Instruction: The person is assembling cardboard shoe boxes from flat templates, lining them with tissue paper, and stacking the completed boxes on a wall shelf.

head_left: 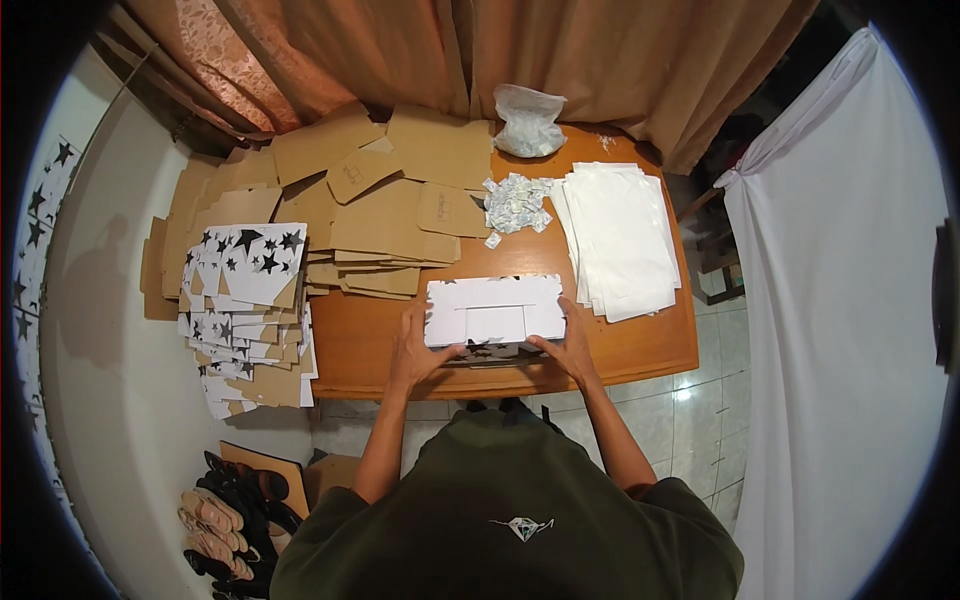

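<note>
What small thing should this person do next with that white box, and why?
I'd suggest pressing down gently on the central panel of the white box: lines outline it on top, but I can't tell whether it is secured. The left hand and right hand are at opposite ends, so they could steady it.

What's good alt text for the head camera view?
A person's left hand and right hand hold a white box with black stars near the front edge of a wooden table. Flat brown cardboard and star-patterned pieces lie to the left; beyond and to the right are small packets, a translucent bag and white sheets.
</note>
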Available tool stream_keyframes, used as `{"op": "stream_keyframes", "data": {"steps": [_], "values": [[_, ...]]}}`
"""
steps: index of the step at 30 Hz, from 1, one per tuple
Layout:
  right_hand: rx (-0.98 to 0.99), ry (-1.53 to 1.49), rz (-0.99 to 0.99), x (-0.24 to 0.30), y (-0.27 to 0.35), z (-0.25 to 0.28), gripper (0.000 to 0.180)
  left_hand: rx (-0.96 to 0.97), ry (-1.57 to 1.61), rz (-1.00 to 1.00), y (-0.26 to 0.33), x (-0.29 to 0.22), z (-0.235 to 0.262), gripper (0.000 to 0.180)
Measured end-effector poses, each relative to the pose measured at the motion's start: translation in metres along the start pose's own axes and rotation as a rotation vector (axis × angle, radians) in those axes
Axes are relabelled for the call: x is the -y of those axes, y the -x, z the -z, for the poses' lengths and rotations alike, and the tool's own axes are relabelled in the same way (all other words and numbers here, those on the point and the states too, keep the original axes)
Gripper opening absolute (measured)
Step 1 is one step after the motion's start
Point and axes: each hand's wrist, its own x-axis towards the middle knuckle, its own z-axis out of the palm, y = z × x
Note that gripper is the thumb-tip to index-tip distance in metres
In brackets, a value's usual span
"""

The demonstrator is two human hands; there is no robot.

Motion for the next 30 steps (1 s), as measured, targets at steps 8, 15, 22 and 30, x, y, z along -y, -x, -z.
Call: {"op": "stream_keyframes", "data": {"steps": [8, 15, 22, 30], "values": [[-0.064, -0.067, 0.045, 0.014, -0.017, 0.012, 0.098, -0.021, 0.072, 0.036, 0.005, 0.015, -0.006, 0.067], [-0.023, -0.39, -0.103, 0.039, -0.058, 0.073, 0.069, -0.046, 0.296, 0.372, -0.04, -0.014, 0.013, 0.054], [-0.073, 0.053, 0.189, 0.109, -0.094, 0.075, 0.063, -0.048, 0.426, 0.428, -0.026, 0.031, -0.027, 0.054], [0.112, 0.268, 0.546, 0.158, -0.105, 0.04, 0.056, 0.233, 0.152, 0.287, 0.008, 0.058, -0.054, 0.052]]}}
